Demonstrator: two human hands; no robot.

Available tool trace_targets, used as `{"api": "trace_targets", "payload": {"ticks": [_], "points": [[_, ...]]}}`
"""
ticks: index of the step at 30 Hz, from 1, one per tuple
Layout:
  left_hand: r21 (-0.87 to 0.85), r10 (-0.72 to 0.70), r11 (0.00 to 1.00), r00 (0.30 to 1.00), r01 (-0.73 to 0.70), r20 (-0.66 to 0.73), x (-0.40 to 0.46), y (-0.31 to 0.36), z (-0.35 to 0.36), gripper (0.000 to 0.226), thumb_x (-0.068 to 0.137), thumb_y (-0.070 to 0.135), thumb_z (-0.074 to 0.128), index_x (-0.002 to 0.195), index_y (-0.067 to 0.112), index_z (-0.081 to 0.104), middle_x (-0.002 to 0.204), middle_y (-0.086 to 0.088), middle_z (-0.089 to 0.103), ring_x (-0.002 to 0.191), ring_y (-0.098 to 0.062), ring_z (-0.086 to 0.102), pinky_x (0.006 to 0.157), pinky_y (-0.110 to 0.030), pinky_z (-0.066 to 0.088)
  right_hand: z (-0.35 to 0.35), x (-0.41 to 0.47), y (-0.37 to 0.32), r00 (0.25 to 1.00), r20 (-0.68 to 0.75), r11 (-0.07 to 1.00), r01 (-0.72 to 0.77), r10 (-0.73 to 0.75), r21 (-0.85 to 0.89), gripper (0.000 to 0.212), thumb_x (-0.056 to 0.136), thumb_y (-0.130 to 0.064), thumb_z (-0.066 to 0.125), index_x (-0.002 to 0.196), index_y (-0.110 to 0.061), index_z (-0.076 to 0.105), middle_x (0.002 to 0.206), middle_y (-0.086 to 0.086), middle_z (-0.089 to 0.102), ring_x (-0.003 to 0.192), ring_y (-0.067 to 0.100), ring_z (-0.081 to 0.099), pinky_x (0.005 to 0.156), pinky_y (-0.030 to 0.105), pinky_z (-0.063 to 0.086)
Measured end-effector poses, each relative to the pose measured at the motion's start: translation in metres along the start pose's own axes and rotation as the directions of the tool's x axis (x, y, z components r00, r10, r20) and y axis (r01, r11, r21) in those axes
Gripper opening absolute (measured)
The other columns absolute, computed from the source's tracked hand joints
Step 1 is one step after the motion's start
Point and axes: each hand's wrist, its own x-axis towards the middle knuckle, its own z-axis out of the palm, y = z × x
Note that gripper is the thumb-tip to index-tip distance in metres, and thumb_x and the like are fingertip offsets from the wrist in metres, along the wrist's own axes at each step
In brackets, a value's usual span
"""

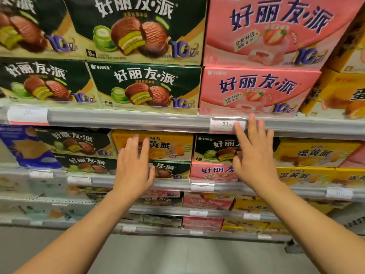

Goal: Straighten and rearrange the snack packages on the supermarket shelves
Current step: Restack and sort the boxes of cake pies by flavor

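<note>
Snack pie boxes fill the shelves. On the second shelf a yellow box (pixel 169 144) lies on a dark green box (pixel 173 171). To their right a dark green box (pixel 215 149) lies on a pink box (pixel 211 172). My left hand (pixel 134 165) is open, fingers spread, in front of the yellow and green stack. My right hand (pixel 252 153) is open in front of the green-on-pink stack, fingertips up at the upper shelf rail (pixel 138 119). Neither hand holds anything. Whether they touch the boxes is unclear.
The upper shelf carries stacked dark green boxes (pixel 146 86), pink boxes (pixel 256 89) and a yellow box (pixel 335 95). More yellow boxes (pixel 316 153) sit to the right of my right hand, a blue package (pixel 25 147) at far left. Lower shelves hold more boxes above the grey floor (pixel 187 254).
</note>
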Motion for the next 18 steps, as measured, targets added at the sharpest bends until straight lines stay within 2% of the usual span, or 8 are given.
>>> {"api": "trace_targets", "payload": {"ticks": [2, 4, 8, 13, 15, 18], "points": [[0.067, -0.009, 0.998, 1.000, 0.010, -0.018, 0.018, -0.019, -0.002, 0.077, 0.080, 0.040, 0.070, 0.140, 0.002, 0.039, 0.138, -0.030, 0.040, 0.127, -0.043, 0.039, 0.105, -0.055, 0.034, 0.003, 0.002, -0.027, 0.997, 0.007, 0.997, 0.072, -0.072, 0.005, 0.088, 0.077, -0.006, 0.064, 0.154, -0.019, 0.023, 0.162, 0.015, -0.001, 0.148, 0.039, -0.006, 0.118, 0.056, 0.002], [0.090, -0.023, 0.996, 1.000, 0.024, -0.011, 0.029, -0.035, -0.002, 0.067, 0.078, 0.042, 0.073, 0.128, 0.004, 0.049, 0.125, -0.028, 0.050, 0.116, -0.042, 0.046, 0.104, -0.057, 0.033, 0.007, 0.005, -0.050, 0.999, 0.034, 1.000, 0.007, -0.007, -0.012, 0.089, 0.079, -0.012, 0.061, 0.155, -0.022, 0.016, 0.163, 0.015, -0.004, 0.147, 0.040, -0.010, 0.117, 0.053, -0.002], [0.052, 0.029, 0.998, 0.999, -0.028, -0.036, 0.038, -0.052, 0.001, 0.053, 0.079, 0.036, 0.075, 0.116, 0.006, 0.051, 0.112, -0.026, 0.057, 0.109, -0.042, 0.052, 0.105, -0.061, 0.029, 0.013, 0.005, -0.063, 0.994, 0.071, 0.993, -0.078, 0.085, -0.089, 0.095, 0.081, -0.017, 0.059, 0.155, -0.028, 0.000, 0.162, 0.009, -0.015, 0.147, 0.038, -0.017, 0.118, 0.053, 0.000], [-0.014, 0.104, 0.994, 0.992, -0.105, -0.069, 0.046, -0.057, -0.008, 0.043, 0.073, 0.031, 0.081, 0.097, 0.010, 0.051, 0.082, -0.017, 0.064, 0.085, -0.037, 0.062, 0.100, -0.060, 0.032, 0.008, 0.006, -0.062, 0.987, 0.107, 0.990, -0.109, 0.118, -0.093, 0.096, 0.081, -0.017, 0.059, 0.154, -0.032, -0.002, 0.163, 0.004, -0.014, 0.148, 0.035, -0.015, 0.118, 0.054, 0.006], [-0.010, 0.126, 0.992, 0.991, -0.126, -0.034, 0.049, -0.060, -0.010, 0.045, 0.073, 0.036, 0.081, 0.097, 0.012, 0.052, 0.081, -0.013, 0.066, 0.081, -0.034, 0.065, 0.096, -0.056, 0.036, 0.009, 0.005, -0.062, 0.987, 0.110, 0.991, -0.112, 0.120, -0.078, 0.096, 0.081, -0.016, 0.058, 0.154, -0.033, -0.002, 0.163, 0.003, -0.015, 0.147, 0.034, -0.018, 0.119, 0.053, 0.007], [0.023, 0.200, 0.980, 0.978, -0.199, -0.052, 0.050, -0.066, -0.010, 0.046, 0.073, 0.037, 0.080, 0.101, 0.012, 0.053, 0.090, -0.014, 0.066, 0.083, -0.035, 0.065, 0.090, -0.053, 0.041, 0.012, 0.005, -0.062, 0.987, 0.095, 0.991, -0.126, 0.129, -0.036, 0.098, 0.080, -0.013, 0.058, 0.154, -0.034, -0.003, 0.163, 0.001, -0.016, 0.147, 0.031, -0.021, 0.116, 0.043, 0.007]]}}
